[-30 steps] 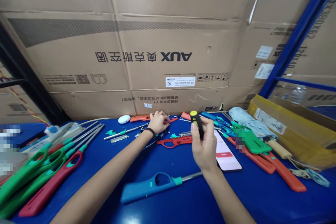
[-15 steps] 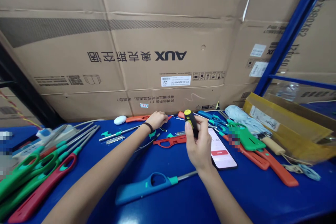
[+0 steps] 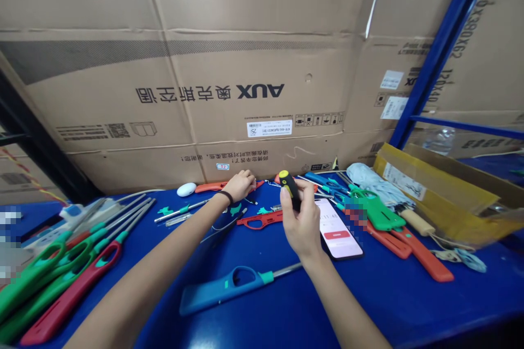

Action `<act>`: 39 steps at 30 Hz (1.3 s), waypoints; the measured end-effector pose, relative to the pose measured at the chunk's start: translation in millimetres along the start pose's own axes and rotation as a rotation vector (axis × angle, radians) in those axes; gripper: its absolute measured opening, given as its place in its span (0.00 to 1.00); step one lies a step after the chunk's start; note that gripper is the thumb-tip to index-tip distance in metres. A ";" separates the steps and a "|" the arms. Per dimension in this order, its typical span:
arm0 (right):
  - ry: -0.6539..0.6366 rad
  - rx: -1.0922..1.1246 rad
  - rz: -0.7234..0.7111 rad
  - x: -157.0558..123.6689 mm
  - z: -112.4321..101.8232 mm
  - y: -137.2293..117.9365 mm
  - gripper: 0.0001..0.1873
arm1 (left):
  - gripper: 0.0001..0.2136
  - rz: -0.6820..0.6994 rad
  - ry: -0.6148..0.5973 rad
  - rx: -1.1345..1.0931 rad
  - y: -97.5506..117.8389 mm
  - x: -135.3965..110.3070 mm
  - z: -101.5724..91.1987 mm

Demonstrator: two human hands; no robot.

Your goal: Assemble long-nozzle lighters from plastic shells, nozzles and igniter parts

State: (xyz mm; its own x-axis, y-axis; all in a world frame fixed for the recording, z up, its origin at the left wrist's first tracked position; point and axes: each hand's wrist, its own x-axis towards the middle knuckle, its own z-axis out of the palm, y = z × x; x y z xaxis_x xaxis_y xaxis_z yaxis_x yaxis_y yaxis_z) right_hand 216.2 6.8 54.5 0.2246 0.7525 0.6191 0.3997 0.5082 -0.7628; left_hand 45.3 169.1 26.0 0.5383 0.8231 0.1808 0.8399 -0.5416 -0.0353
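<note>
Cardboard carton (image 3: 245, 60) printed AUX, right hand (image 3: 301, 226) gripping yellow-black handle (image 3: 290, 188)

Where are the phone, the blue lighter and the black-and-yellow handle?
phone (image 3: 338, 221): head view, on its lit screen.
blue lighter (image 3: 208, 297): head view, on its grip.
black-and-yellow handle (image 3: 291, 188): head view, on its black body.

Bright even light, faint shadows, glare on blue tabletop (image 3: 200, 335); wide-angle bending at edges.

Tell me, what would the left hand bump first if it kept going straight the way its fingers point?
Probably the left hand would meet the red plastic piece at its fingertips, though depth is unclear.
</note>
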 end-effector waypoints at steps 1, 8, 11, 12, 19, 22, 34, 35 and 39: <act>0.000 0.000 0.000 0.2 0.0 0.0 0.12 | 0.14 -0.019 -0.016 -0.011 -0.2 0.5 -0.3; -0.012 -0.004 0.016 0.2 -0.1 1.4 0.12 | 0.13 -0.060 -0.228 -0.108 -2.8 7.8 -2.7; -0.018 -0.001 0.015 0.0 0.6 0.6 0.12 | 0.13 -0.059 -0.266 -0.127 -7.2 6.1 -5.1; -0.016 0.002 0.016 0.1 1.0 0.0 0.12 | 0.13 -0.063 -0.267 -0.130 -8.9 4.6 -5.9; -0.022 0.010 0.006 0.2 1.1 -0.8 0.12 | 0.13 -0.088 -0.134 -0.137 -5.4 -2.6 -8.7; -0.020 0.000 -0.006 0.5 0.3 0.4 0.12 | 0.13 -0.080 -0.103 -0.161 5.3 2.6 -5.8; 0.017 0.008 0.000 0.6 2.8 1.3 0.12 | 0.14 -0.105 -0.223 -0.283 14.7 16.4 7.0; 0.020 0.011 -0.002 0.7 2.8 1.1 0.12 | 0.14 -0.116 -0.222 -0.283 15.4 16.6 5.9; 0.069 0.027 -0.010 1.3 2.8 0.4 0.11 | 0.14 -0.179 -0.211 -0.267 22.4 16.6 1.5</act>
State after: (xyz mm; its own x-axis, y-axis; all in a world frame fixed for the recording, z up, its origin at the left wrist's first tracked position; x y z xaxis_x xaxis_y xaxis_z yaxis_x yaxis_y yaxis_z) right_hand 214.2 9.2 54.5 0.2815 0.7175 0.6371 0.3781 0.5273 -0.7609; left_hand 73.2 170.8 26.7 0.4108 0.9106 -0.0460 0.8891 -0.3890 0.2411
